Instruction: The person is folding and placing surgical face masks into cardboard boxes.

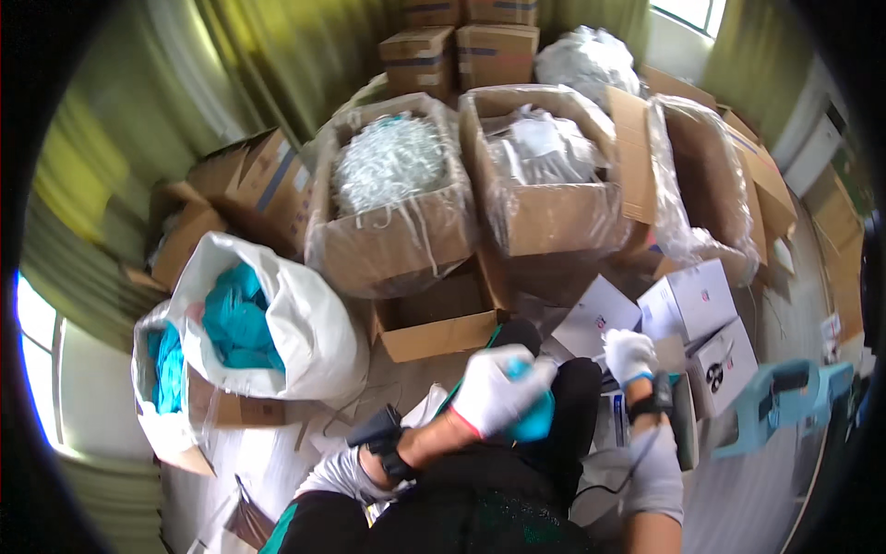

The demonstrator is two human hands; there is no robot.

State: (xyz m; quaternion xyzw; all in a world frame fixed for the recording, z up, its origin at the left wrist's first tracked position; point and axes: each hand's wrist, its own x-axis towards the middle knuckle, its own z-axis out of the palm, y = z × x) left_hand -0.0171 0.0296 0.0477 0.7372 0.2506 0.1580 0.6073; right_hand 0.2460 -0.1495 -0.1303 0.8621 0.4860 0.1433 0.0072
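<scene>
Three large open cardboard boxes lined with clear plastic fill the upper middle of the frame: one (392, 198) heaped with pale cords, one (544, 175) holding white fabric pieces, and one (711, 175) at the upper right tipped on its side. Behind them at the top edge stand closed brown cartons (461, 42), at least four, with a clear bag (589, 57) of white material beside them. At the left a big white sack (305, 323) gapes open over teal cloth (235, 323), and a second plastic-lined bag (166, 369) of the same teal stuff sits at its lower left. A shallow empty cardboard box (438, 323) lies centre frame, between the sack and the person's knees. Three small white cartons (692, 300) are scattered at the right, and a light blue plastic stool (784, 392) stands at the far right.

The left hand (494, 388), in a white glove, is curled tight round a teal cloth piece (535, 420), low in the centre of the frame over the dark lap. The right hand (629, 355), also white-gloved, is loosely closed just beside the small white cartons; whether it holds anything cannot be told.
</scene>
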